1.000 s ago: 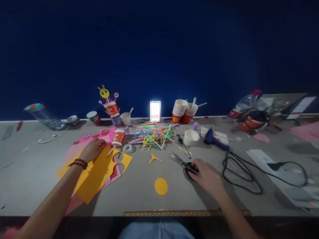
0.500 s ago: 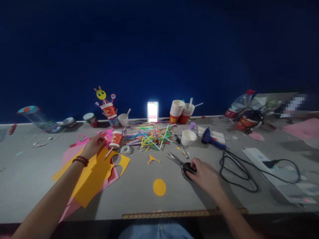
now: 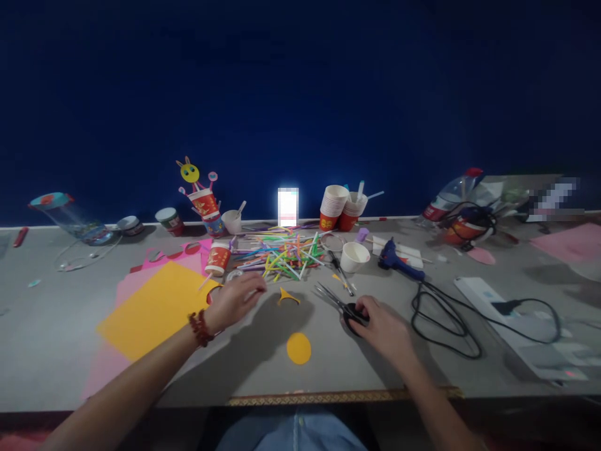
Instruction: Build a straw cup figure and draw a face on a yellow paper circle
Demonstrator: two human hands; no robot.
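My left hand (image 3: 238,299) is over the middle-left of the table, with its fingers loosely stretched to the right and nothing visible in them. Just beyond its fingertips is a small curved yellow scrap (image 3: 289,297). My right hand (image 3: 381,324) grips the black handles of the scissors (image 3: 339,302), whose blades point up and left, slightly parted. A yellow paper disc (image 3: 299,348) lies between my hands, nearer the front edge. Yellow paper (image 3: 150,307) rests on pink sheets (image 3: 101,369) at the left, partly beneath my left forearm.
Behind my hands lies a heap of colored sticks (image 3: 291,254), with a red paper cup (image 3: 217,258) to its left and a white cup (image 3: 355,257) to its right. A blue glue gun (image 3: 399,262), its black cable and a white power strip (image 3: 507,319) are at the right.
My left hand has moved right, off the paper sheets, toward the yellow scrap. The yellow paper beneath it has shifted and lies differently. My right hand stays on the scissors.
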